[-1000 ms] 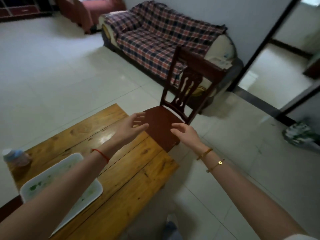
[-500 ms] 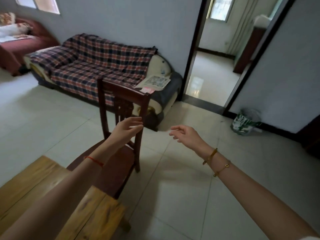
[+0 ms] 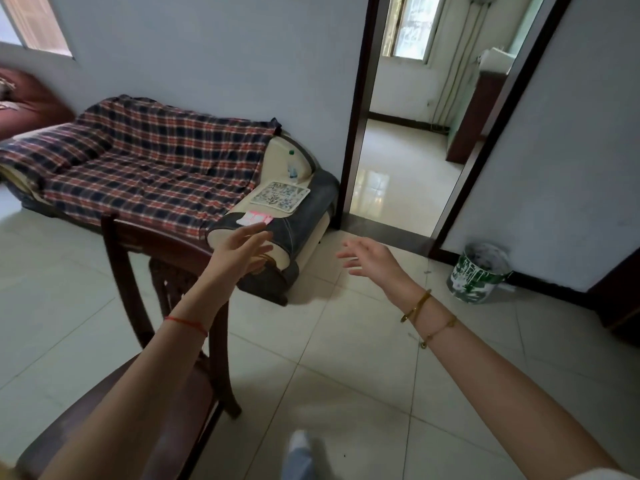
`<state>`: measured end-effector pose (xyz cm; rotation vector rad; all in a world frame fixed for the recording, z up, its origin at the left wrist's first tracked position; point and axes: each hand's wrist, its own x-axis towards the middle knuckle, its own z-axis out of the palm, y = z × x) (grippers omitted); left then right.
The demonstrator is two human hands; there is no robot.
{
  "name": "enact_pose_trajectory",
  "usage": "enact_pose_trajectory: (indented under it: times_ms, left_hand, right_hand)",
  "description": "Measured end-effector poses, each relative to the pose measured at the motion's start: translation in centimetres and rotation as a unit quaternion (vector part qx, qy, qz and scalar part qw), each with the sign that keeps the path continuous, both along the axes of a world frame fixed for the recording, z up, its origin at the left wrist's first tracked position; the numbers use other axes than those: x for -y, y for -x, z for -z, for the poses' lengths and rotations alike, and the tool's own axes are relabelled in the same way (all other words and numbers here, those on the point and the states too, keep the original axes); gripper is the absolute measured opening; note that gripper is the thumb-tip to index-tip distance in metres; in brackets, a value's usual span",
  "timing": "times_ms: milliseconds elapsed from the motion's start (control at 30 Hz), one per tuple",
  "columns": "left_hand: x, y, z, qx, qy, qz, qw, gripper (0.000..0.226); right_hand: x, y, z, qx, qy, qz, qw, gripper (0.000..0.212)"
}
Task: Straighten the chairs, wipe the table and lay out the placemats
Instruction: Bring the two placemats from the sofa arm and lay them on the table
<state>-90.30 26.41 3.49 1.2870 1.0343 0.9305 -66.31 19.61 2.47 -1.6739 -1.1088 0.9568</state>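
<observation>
Head view: left hand (image 3: 239,256) and right hand (image 3: 372,259) are hovering apart, fingers spread, holding nothing, beside the wooden chair (image 3: 145,306).

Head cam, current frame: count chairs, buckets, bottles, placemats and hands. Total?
chair: 1
bucket: 1
bottle: 1
placemat: 1 visible
hands: 2, left hand and right hand, both empty
Total: 6

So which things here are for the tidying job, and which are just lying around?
For the job: chair, left hand and right hand (both open), patterned mat, maybe a placemat.

Just lying about: plaid sofa, bottle, pink packet, green-and-white bucket.
</observation>
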Motion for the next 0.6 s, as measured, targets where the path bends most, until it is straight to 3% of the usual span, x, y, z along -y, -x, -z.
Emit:
enact_pose_trajectory:
  times_ms: [600]
  left_hand:
    - [-37.3,-18.4,4.4,0.006,0.109,-0.060,0.992,0.031]
  right_hand:
    - [-39.4,-17.2,2.1,-0.003,0.060,-0.035,0.998,0.028]
